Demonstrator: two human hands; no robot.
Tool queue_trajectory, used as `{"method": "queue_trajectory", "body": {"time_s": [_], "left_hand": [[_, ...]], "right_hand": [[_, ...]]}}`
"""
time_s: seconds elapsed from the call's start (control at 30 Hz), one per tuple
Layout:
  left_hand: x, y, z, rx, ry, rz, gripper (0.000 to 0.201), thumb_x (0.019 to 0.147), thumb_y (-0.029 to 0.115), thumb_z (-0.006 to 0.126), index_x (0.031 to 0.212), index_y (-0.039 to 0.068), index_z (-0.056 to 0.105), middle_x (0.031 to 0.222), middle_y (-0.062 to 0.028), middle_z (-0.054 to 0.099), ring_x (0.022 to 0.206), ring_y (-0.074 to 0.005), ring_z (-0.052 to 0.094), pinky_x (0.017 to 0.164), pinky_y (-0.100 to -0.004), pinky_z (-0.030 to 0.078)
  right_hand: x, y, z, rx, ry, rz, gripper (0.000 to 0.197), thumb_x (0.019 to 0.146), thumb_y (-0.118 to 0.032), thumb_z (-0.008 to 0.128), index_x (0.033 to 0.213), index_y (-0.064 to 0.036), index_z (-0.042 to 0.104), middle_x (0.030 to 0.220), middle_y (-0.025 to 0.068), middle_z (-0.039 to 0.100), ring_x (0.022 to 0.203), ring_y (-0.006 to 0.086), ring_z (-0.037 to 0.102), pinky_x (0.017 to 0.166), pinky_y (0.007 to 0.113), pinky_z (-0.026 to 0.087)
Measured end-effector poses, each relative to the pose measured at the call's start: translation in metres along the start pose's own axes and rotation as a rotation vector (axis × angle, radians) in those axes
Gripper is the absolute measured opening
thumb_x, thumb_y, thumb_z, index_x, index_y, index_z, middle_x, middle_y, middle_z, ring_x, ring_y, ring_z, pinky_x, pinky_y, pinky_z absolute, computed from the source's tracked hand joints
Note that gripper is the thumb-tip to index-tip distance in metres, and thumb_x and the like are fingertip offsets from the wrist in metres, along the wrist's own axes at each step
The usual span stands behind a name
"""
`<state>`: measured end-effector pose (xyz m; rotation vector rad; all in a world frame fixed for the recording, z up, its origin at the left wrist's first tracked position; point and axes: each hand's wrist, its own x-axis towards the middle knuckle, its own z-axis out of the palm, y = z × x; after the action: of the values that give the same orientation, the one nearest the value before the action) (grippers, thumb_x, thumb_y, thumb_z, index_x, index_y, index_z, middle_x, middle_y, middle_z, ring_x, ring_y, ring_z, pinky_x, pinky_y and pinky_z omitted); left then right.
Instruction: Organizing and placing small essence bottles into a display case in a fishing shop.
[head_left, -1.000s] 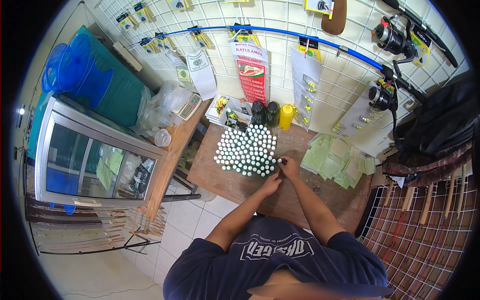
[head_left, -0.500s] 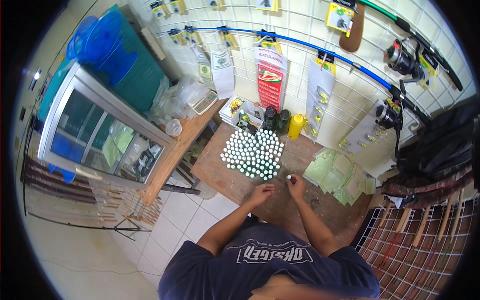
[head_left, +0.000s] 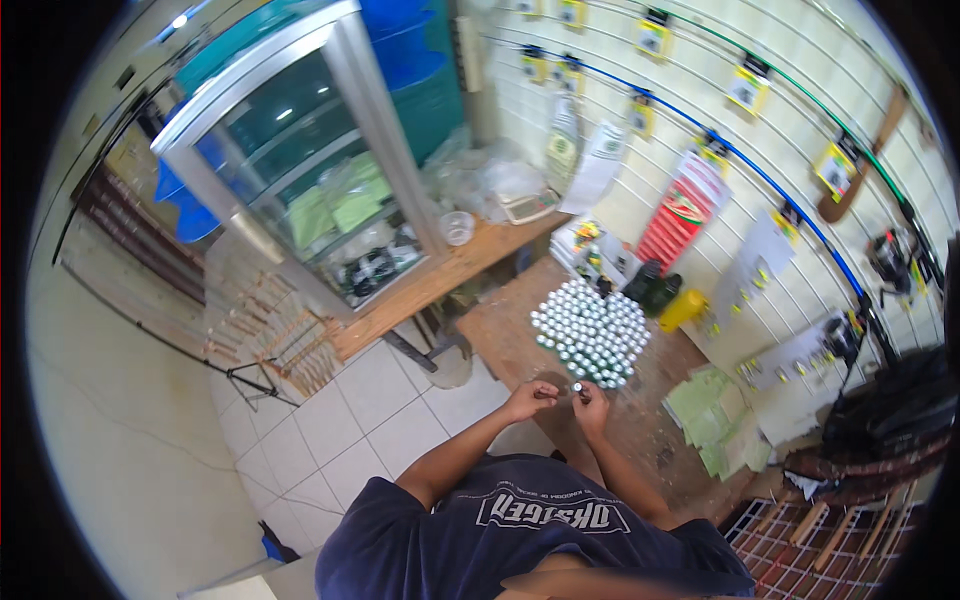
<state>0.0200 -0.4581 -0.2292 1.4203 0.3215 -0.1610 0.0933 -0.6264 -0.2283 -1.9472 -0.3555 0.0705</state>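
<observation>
My two hands meet above the near edge of a wooden table [head_left: 505,335]. My right hand [head_left: 595,408] grips a small bottle with a silver cap [head_left: 577,387]. My left hand [head_left: 530,398] has its fingers curled, and the fingertips pinch the same bottle from the left. Just beyond my hands, a dense cluster of several identical small silver-capped bottles [head_left: 590,330] stands upright on the table.
Green paper packets [head_left: 715,420] lie on the table at the right. Two dark jars [head_left: 652,287] and a yellow container [head_left: 683,308] stand behind the cluster. A glass-door cabinet [head_left: 300,170] and a wooden shelf with a scale [head_left: 527,205] are at the left. Fishing rods and reels hang on the wire wall grid.
The view has swung left and down toward the floor and cabinet. My left hand has come off the table and joined the right hand at the small bottle.
</observation>
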Motion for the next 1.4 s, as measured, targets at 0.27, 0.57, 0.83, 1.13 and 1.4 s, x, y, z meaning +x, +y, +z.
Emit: {"method": "queue_trajectory", "body": {"time_s": [0.27,0.57,0.83,1.13,1.4], "left_hand": [[-0.053,0.004,-0.135,0.034,0.302,0.165,0.036,0.072,0.001,0.069,0.106,-0.001,0.058,0.097,-0.0076,0.063,0.087,-0.014,0.059,0.077,-0.0277,0.049],[-0.122,0.005,-0.237,0.01,0.624,0.226,0.04,0.069,0.002,0.072,0.107,0.002,0.061,0.094,-0.0031,0.065,0.081,-0.0097,0.057,0.074,-0.0255,0.049],[-0.149,0.012,-0.27,-0.077,0.813,0.322,0.032,0.074,0.0,0.07,0.104,-0.002,0.06,0.086,-0.0052,0.063,0.077,-0.0097,0.059,0.073,-0.0226,0.05],[-0.163,0.037,-0.28,-0.15,0.986,0.383,0.028,0.076,0.001,0.07,0.101,-0.007,0.061,0.087,-0.0084,0.066,0.074,-0.0096,0.061,0.07,-0.0227,0.051],[-0.193,0.167,-0.309,-0.152,1.085,0.536,0.029,0.077,0.006,0.071,0.102,-0.006,0.061,0.086,-0.0063,0.064,0.072,-0.0089,0.058,0.066,-0.0215,0.047]], "right_hand": [[0.012,-0.067,0.139,0.076,-0.347,-0.061,0.022,0.078,-0.003,0.062,0.1,0.0022,0.061,0.086,0.0115,0.067,0.079,0.0163,0.065,0.068,0.028,0.052],[0.003,-0.144,0.273,0.249,-0.632,-0.084,0.026,0.075,-0.001,0.065,0.101,0.001,0.058,0.09,0.0098,0.067,0.086,0.016,0.065,0.075,0.028,0.052],[-0.004,-0.181,0.323,0.221,-0.784,-0.176,0.023,0.077,-0.001,0.065,0.099,0.0017,0.059,0.088,0.0069,0.065,0.08,0.012,0.062,0.072,0.024,0.05],[0.003,-0.219,0.335,0.322,-0.955,-0.183,0.024,0.081,-0.002,0.061,0.104,0.0029,0.06,0.087,0.0072,0.066,0.078,0.011,0.061,0.072,0.025,0.049],[0.058,-0.351,0.354,0.576,-0.778,-0.367,0.028,0.083,-0.011,0.064,0.107,0.0028,0.057,0.095,0.0099,0.063,0.086,0.0148,0.061,0.074,0.027,0.048]]}}
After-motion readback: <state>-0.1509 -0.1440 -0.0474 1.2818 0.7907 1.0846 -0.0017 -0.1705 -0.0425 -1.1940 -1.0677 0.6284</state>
